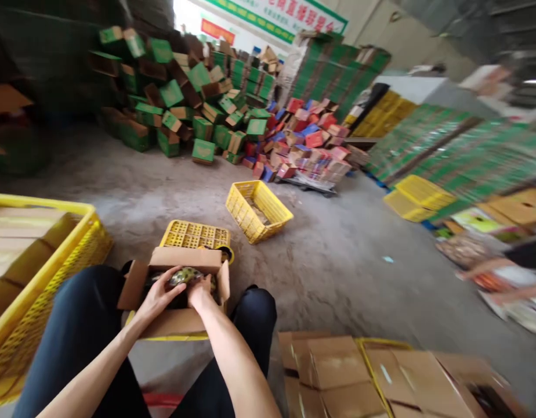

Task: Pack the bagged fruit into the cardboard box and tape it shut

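Observation:
Between my knees an open cardboard box [185,259] sits with its flaps folded outward, on top of a yellow plastic crate [194,233]. Inside it lies a shiny green packet with dark spots [187,275], its contents not clear. My left hand [162,293] reaches over the box, thumb and fingers closed around the packet's left end. My right hand [200,292] is down in the box at the packet's right side, its fingertips hidden. Dark material shows beneath both hands, too blurred to name.
A large yellow crate [91,232] of cartons stands at my left. Ahead is another yellow basket [250,223] on the concrete floor. Cardboard cartons [337,366] lie near right. Heaps of green boxes [202,151] and red boxes [314,139] fill the back.

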`<state>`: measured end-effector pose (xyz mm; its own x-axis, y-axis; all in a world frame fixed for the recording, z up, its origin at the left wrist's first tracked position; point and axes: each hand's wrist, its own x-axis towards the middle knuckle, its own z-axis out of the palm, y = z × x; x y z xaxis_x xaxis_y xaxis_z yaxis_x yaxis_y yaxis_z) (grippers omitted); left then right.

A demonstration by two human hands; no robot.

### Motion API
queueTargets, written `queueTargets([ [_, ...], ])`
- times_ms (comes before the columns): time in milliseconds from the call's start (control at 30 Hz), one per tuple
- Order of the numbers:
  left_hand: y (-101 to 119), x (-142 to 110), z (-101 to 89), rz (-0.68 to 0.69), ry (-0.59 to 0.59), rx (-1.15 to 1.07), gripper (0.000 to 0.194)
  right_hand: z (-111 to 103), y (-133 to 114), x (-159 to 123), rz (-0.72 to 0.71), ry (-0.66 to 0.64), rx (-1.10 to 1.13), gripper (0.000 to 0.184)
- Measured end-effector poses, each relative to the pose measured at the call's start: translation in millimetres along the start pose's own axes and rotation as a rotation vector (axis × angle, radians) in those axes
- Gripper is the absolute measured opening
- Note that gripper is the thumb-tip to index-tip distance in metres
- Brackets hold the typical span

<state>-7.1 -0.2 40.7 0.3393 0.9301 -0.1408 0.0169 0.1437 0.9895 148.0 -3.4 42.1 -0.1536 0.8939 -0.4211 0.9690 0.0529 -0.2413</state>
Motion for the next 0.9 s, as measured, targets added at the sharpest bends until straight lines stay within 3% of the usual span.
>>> queueTargets([
  [133,-19,5,-0.1,0.056,-0.03,0.144,0.083,-10,11,-21,0.15,-0.025,-0.059,0.059],
  [233,-32,7,-0.7,0.229,-0.027,0.367,0.072,-19,22,-46,0.176,0.024,-0.11,0.057],
  [400,-55,6,-3.2,0.488,-0.169,0.736,0.05,-20,25,-80,0.176,0.134,-0.171,0.046],
  [500,-69,5,-5.7,0.507,-0.212,0.98,0.045,-11,23,-94,0.183,0.203,-0.169,0.053],
  [600,-78,5,-8.7,0.459,-0.23,1.107,0.038,-2,26,-106,0.215,0.305,-0.105,0.049],
  [700,-83,7,-10.5,0.43,-0.231,1.128,0.038,-3,32,-114,0.256,0.474,0.044,0.046],
  [800,-76,8,-8.5,0.419,-0.173,1.005,0.044,-11,36,-116,0.258,0.59,0.279,0.045],
  [900,-50,2,-2.0,0.351,-0.157,0.645,0.064,-18,33,-115,0.281,0.524,0.798,0.042],
])
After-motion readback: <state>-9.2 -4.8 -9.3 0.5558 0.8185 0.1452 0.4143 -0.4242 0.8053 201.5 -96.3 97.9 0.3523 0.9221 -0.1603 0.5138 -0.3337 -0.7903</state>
